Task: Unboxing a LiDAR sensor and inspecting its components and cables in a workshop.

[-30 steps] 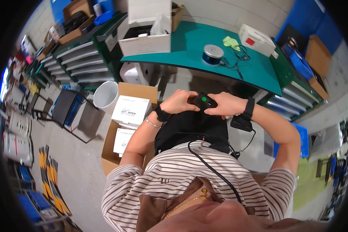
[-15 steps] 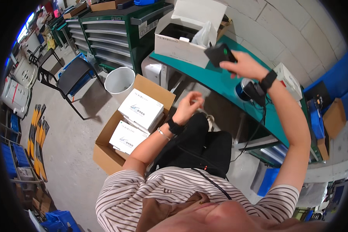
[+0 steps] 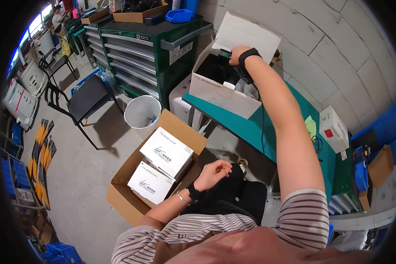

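My right hand grips a flat black device with a small green spot on it. That hand is inside the mouth of the white lidded box, at its far side below the raised lid. Dark contents and part of a clear plastic bag show in this box, which stands on the green tabletop. Above my lap, my left hand is held with loosely bent fingers and nothing visible in it. To its left, an open cardboard carton holds white printed boxes.
A grey-white bin and black chair stand beyond the carton. The green drawer cabinet is at the back. On the table's right lie a small white box, a green cloth and a coiled black cable.
My right hand has moved left and away from me, carrying the black device from above the tabletop into the white box. The round dark item and black cable by my wrist have shifted out of sight.
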A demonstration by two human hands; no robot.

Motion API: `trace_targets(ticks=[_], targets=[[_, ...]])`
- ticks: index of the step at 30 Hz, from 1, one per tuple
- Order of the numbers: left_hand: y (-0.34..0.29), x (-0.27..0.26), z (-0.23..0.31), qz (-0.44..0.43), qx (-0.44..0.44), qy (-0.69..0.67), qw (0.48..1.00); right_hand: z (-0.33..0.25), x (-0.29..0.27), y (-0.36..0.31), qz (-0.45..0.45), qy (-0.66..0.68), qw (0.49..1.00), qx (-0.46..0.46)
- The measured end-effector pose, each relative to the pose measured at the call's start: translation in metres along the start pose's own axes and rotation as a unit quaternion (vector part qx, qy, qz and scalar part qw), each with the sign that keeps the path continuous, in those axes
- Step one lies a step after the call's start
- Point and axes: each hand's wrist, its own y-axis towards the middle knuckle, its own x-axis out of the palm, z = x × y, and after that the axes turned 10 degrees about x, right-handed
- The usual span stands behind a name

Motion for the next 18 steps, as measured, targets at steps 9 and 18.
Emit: trace_targets(ticks=[9, 18], targets=[[-0.007, -0.03, -0.017, 0.033, -0.052, -0.021, 0.998, 0.01, 0.068, 0.071, -0.107, 0.056, 0.993, -0.002], [-0.003, -0.036, -0.028, 0.02, -0.073, -0.043, 0.996, -0.014, 0.065, 0.06, -0.175, 0.067, 0.978, -0.087]])
